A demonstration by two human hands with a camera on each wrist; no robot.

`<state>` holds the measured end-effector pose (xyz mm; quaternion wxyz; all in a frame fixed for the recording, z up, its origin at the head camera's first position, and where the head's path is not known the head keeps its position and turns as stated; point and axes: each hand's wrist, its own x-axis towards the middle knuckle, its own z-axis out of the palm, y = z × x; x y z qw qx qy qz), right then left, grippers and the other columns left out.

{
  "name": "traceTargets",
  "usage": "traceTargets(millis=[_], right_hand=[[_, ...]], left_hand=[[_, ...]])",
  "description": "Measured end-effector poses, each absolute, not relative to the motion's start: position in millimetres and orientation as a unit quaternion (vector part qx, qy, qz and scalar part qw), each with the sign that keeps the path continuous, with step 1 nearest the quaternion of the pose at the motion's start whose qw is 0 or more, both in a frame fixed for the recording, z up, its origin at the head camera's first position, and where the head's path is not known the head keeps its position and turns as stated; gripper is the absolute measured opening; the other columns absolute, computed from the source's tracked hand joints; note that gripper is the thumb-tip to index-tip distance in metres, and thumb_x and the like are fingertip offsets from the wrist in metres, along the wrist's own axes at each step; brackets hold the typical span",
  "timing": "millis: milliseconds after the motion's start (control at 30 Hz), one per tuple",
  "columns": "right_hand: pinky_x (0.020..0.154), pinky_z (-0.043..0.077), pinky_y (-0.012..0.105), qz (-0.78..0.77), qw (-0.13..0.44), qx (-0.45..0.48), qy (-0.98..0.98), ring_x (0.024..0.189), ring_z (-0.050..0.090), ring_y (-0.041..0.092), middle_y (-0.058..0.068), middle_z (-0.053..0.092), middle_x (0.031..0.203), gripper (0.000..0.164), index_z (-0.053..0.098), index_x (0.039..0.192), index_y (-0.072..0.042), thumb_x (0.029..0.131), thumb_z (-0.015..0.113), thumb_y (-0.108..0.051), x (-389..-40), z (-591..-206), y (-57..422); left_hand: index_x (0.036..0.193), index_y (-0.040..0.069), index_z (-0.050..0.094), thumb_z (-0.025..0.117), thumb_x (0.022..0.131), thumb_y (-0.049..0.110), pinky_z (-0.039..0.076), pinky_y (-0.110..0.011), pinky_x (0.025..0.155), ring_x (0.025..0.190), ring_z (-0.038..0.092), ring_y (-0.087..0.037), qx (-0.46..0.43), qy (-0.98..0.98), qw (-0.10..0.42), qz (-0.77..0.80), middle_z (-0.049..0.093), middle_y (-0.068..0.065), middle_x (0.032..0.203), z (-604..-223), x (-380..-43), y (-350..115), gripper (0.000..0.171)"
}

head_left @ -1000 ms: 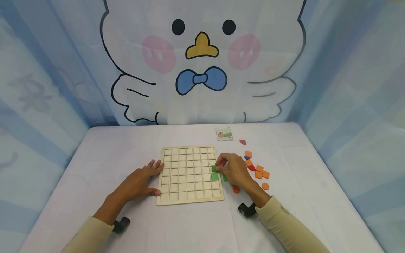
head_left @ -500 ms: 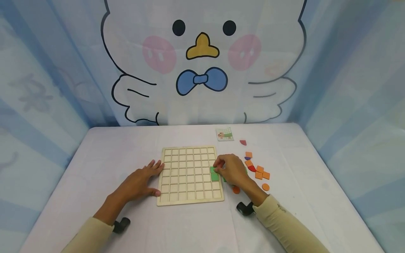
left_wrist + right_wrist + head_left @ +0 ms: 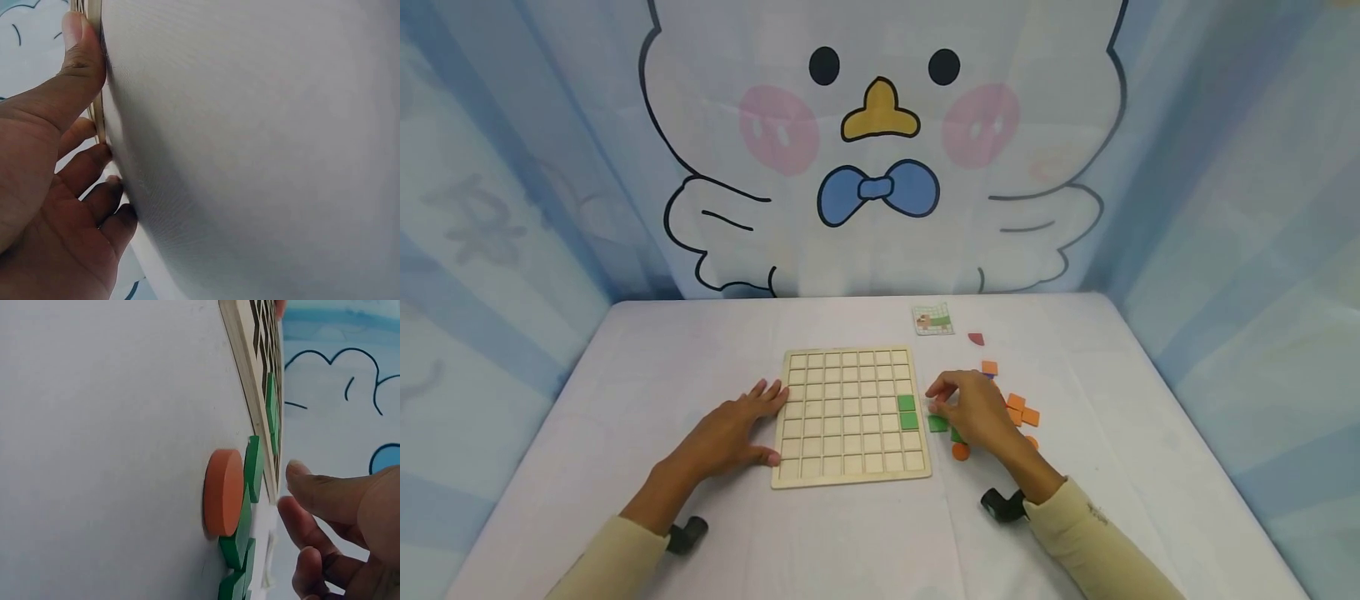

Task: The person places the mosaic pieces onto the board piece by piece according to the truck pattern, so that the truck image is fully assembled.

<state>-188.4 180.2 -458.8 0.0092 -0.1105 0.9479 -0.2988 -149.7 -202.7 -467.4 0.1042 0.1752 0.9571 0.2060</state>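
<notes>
A wooden grid board point(image 3: 853, 426) lies flat on the table, most of its cells bare. Two green square tiles point(image 3: 907, 412) sit one above the other in its rightmost column. My left hand point(image 3: 737, 429) touches the board's left edge with spread fingers; in the left wrist view the thumb point(image 3: 84, 56) lies against the board's edge point(image 3: 95, 15). Just off the right edge is my right hand point(image 3: 973, 408), holding nothing, thumb and index finger apart. Below its fingertips lies a loose green tile point(image 3: 937, 424). An orange disc point(image 3: 224, 494) leans near more green tiles point(image 3: 237, 534) in the right wrist view.
Orange square tiles point(image 3: 1016, 402) lie right of the right hand, partly hidden by it. Farther back are a red quarter-round piece point(image 3: 976, 339) and a small picture card point(image 3: 933, 319). A printed curtain point(image 3: 880, 250) stands behind the table.
The right hand set the upper green tile into line above the lower one, let it go, and moved right off the board. The left hand stays put.
</notes>
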Motion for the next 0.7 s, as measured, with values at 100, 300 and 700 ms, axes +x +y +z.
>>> traceTargets(millis=[100,300,700], right_hand=[[0.084,0.045,0.035,-0.285,0.023,-0.106,0.953,0.095,0.061,0.020,-0.006,0.070,0.083,0.015,0.081,0.101,-0.018,0.088,0.087,-0.013,-184.2,-456.8,187.2],[0.081,0.045,0.033,-0.255,0.050,-0.098,0.961,0.093,0.059,0.018,-0.007,0.067,0.082,0.017,0.083,0.099,-0.019,0.084,0.092,-0.017,-178.3,-456.2,192.0],[0.071,0.045,0.029,-0.288,0.038,-0.110,0.950,0.076,0.057,0.012,-0.006,0.066,0.078,0.021,0.072,0.088,-0.019,0.084,0.091,-0.009,-174.2,-459.7,193.4]], left_hand=[[0.165,0.011,0.039,0.092,0.077,0.040,0.034,-0.072,0.121,0.158,0.031,-0.050,0.175,0.957,0.104,0.208,0.032,-0.016,0.173,-466.8,-148.9,-202.8,0.106],[0.165,0.012,0.040,0.092,0.077,0.041,0.033,-0.072,0.122,0.158,0.031,-0.050,0.173,0.957,0.104,0.210,0.032,-0.016,0.173,-466.6,-148.3,-202.9,0.106],[0.165,0.012,0.039,0.091,0.077,0.041,0.033,-0.073,0.121,0.156,0.032,-0.053,0.175,0.956,0.103,0.210,0.032,-0.016,0.173,-467.0,-148.1,-203.2,0.106]])
